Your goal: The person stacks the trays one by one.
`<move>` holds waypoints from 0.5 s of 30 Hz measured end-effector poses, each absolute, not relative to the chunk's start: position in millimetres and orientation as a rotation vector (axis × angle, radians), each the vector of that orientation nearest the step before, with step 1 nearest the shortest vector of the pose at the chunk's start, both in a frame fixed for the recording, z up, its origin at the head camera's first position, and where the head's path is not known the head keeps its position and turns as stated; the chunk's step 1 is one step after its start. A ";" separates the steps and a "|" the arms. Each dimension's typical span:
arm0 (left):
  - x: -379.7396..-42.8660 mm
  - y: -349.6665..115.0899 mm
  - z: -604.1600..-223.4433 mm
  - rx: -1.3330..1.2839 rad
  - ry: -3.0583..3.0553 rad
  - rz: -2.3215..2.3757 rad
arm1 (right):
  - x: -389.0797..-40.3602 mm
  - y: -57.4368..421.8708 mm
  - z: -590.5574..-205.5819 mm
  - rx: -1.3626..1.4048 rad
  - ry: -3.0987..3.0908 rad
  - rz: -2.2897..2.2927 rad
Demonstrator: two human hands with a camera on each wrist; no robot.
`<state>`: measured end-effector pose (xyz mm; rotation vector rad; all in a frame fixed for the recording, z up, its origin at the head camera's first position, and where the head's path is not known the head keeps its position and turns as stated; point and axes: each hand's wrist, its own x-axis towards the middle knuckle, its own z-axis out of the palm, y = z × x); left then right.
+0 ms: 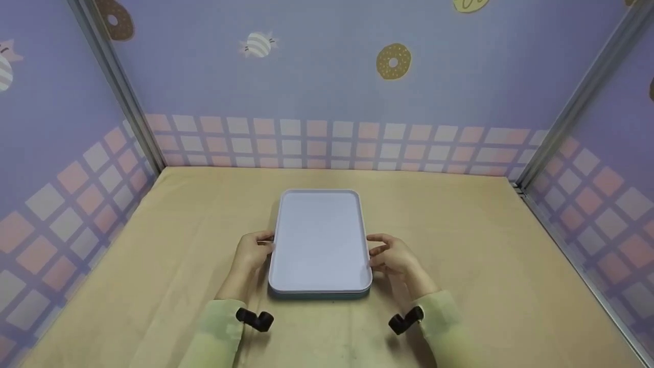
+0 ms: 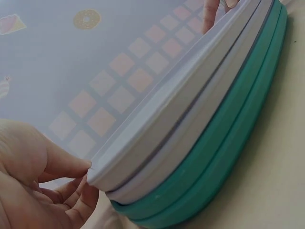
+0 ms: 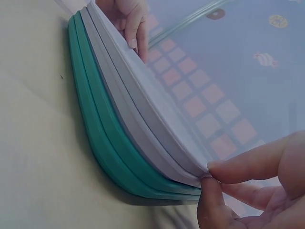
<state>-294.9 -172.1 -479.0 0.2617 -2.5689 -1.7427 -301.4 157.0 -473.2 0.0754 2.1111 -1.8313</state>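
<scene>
In the head view a pale white rectangular tray (image 1: pixel 319 240) lies on top of a stack in the middle of the table. My left hand (image 1: pixel 249 253) grips its left edge, and my right hand (image 1: pixel 396 254) grips its right edge. The left wrist view has the left thumb and fingers pinching the top tray's rim (image 2: pixel 143 152), with a dark gap between it and a second white tray (image 2: pixel 167 164) below. Two green trays (image 3: pixel 102 129) make up the bottom of the stack. At the top tray's edge in the right wrist view, the right thumb and forefinger (image 3: pixel 248 164) pinch the rim.
A beige cloth (image 1: pixel 204 204) covers the table under the stack. Patterned walls (image 1: pixel 317 87) stand behind and at both sides, joined by metal posts (image 1: pixel 122 87) at the corners. Black wrist camera mounts (image 1: pixel 254 319) sit on both sleeves.
</scene>
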 end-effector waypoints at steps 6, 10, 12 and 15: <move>-295.5 -172.5 -480.4 0.239 -2.576 -1.746 | -301.2 156.5 -474.5 0.040 2.116 -1.821; -296.3 -173.5 -482.3 0.227 -2.579 -1.729 | -301.1 157.5 -475.4 0.025 2.120 -1.807; -296.8 -174.5 -483.3 0.232 -2.577 -1.736 | -301.0 157.8 -475.7 0.029 2.121 -1.801; -297.6 -176.0 -485.5 0.254 -2.565 -1.770 | -301.4 158.3 -476.7 0.030 2.114 -1.796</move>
